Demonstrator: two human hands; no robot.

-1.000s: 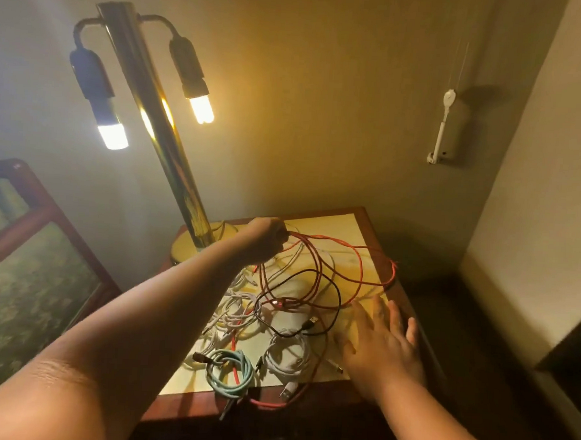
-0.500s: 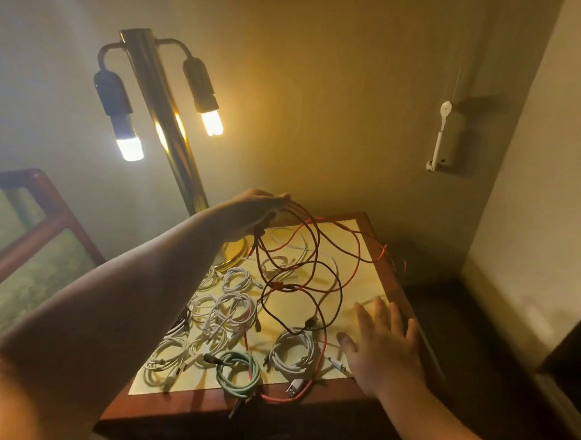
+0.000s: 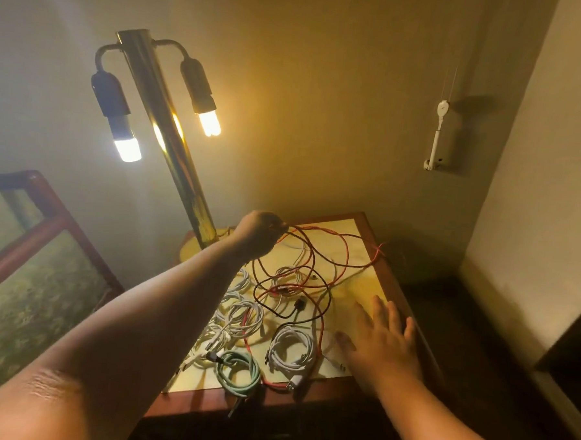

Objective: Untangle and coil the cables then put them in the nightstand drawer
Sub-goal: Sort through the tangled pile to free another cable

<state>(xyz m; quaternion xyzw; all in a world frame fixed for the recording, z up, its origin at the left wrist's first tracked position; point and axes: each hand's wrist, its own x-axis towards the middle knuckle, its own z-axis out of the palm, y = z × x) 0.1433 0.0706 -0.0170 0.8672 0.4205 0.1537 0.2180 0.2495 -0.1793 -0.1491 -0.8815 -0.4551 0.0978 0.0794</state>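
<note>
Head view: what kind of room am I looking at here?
Probably a bedroom, perhaps in a hotel: a wooden nightstand sits in a wall corner, a brass two-bulb lamp stands on it, and charging cables lie across its top.

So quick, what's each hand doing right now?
Left hand: grips the red and black cables.
Right hand: open, fingers spread over the nightstand.

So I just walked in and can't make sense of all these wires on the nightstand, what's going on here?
A person is sorting cables on the nightstand. Their left hand grips a tangle of red and dark cables, holding its upper loops above the top beside the lamp. The right hand lies flat and open near the right edge. White coils and a green coil lie on the top.
</note>
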